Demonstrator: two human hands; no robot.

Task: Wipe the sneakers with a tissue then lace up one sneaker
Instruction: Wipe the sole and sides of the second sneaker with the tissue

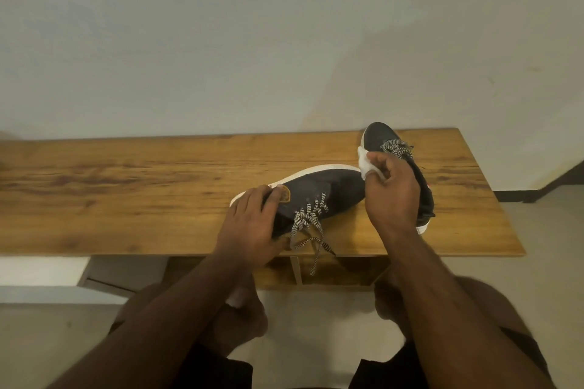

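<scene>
From the head view, my left hand (252,224) rests on the heel of the near sneaker (328,196), fingers curled over its collar, holding it down on the wooden worktop (126,193). Its speckled laces (311,230) hang loose past the front edge. My right hand (392,193) pinches a white tissue (366,164) between thumb and fingers, beside the toe of the far sneaker (382,133), which lies behind that hand.

Black sneakers (331,189), black-and-white chequered laces (308,218)
</scene>
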